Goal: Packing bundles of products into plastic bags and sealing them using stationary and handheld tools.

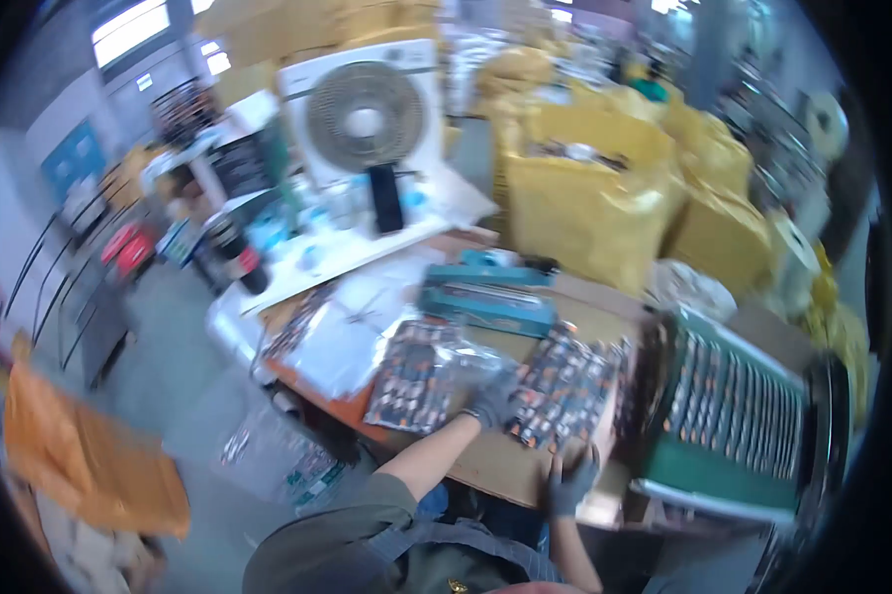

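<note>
My left hand [492, 398], in a grey glove, reaches over the cardboard-topped table between two groups of small dark-and-orange pieces. Beside it on the left lies a flat pack [409, 381] of these pieces, apparently in clear plastic; a crumpled clear film [473, 361] touches or nearly touches the fingers, which motion smears. On its other side is a loose-looking pile [566, 388] of similar pieces in rows. My right hand [571, 482], also gloved, is at the near edge of that pile, with fingers apart and nothing visible in it. What kind the pieces are is too blurred to tell.
A green tray [654, 460] with rows of similar pieces stands at the right. Behind the table are teal boxes [490, 302] and large yellow sacks [589, 213]. A white fan [365, 114], phone [385, 198] and dark bottle [236, 254] are at the back left. An orange sack [85, 455] lies left.
</note>
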`<act>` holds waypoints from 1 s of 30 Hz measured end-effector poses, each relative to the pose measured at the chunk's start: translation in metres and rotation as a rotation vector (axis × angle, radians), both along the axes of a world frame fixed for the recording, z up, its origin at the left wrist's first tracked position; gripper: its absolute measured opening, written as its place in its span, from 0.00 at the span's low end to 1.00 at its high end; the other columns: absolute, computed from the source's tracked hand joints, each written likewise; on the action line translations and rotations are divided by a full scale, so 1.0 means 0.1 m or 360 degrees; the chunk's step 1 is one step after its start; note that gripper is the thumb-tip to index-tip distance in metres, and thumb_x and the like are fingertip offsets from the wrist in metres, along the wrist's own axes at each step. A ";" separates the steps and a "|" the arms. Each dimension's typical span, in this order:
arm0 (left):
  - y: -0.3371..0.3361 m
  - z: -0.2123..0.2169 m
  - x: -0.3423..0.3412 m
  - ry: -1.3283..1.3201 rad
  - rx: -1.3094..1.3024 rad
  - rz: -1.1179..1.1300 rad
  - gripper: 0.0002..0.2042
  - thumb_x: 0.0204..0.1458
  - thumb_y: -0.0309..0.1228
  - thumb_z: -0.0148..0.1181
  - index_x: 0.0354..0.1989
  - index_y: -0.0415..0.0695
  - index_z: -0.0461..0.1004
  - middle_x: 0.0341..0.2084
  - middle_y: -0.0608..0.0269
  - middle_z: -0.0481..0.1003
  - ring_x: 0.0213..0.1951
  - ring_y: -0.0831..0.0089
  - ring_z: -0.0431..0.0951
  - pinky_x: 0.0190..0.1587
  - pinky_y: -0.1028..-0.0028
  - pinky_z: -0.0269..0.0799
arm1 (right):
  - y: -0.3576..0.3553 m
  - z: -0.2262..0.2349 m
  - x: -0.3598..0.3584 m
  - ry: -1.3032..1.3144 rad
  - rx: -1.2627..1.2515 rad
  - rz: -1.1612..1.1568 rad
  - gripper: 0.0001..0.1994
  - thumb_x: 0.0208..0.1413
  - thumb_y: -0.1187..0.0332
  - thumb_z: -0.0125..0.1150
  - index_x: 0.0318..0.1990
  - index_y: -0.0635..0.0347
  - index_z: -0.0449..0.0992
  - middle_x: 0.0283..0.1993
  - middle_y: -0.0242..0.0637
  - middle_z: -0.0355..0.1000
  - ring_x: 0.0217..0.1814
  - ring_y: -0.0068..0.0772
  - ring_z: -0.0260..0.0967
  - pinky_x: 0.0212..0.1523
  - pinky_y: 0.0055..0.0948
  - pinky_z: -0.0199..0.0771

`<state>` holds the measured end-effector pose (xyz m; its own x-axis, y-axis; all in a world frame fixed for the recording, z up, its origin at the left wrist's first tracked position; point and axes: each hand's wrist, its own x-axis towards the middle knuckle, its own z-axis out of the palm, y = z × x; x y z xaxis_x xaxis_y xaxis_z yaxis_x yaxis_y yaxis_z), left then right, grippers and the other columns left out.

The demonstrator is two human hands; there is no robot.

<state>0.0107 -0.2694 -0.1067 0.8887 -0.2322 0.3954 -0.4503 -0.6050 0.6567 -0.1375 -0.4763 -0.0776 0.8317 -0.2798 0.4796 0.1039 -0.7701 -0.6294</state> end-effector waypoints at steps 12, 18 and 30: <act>0.54 0.63 -1.80 0.0253 0.0104 0.0200 0.41 0.40 0.51 0.59 0.59 0.35 0.55 0.54 0.40 0.60 0.58 0.49 0.59 0.59 0.58 0.55 | 0.26 0.41 -0.44 -0.0525 -0.1066 0.0646 0.33 0.52 0.44 0.52 0.53 0.67 0.64 0.51 0.56 0.62 0.51 0.54 0.63 0.48 0.53 0.64; 0.56 0.14 -1.91 0.0402 0.0405 0.0090 0.40 0.41 0.49 0.59 0.58 0.34 0.56 0.55 0.41 0.60 0.59 0.50 0.59 0.61 0.59 0.52 | 0.55 0.42 -0.35 -0.0668 -0.0827 0.1150 0.33 0.52 0.45 0.52 0.54 0.68 0.63 0.52 0.55 0.61 0.53 0.54 0.61 0.50 0.51 0.63; 0.68 0.12 -2.10 0.0268 0.0492 0.0066 0.37 0.41 0.49 0.59 0.55 0.34 0.60 0.53 0.41 0.62 0.58 0.50 0.60 0.59 0.59 0.55 | 0.98 0.36 -0.44 -0.0666 -0.0618 0.1291 0.33 0.53 0.46 0.53 0.55 0.68 0.61 0.55 0.55 0.60 0.56 0.53 0.58 0.54 0.49 0.59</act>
<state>-0.1991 -0.2012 -0.0950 0.9467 -0.2802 0.1590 -0.3219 -0.8024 0.5025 -0.1815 -0.3779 -0.0412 0.4443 0.5382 0.7161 0.8472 -0.5122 -0.1407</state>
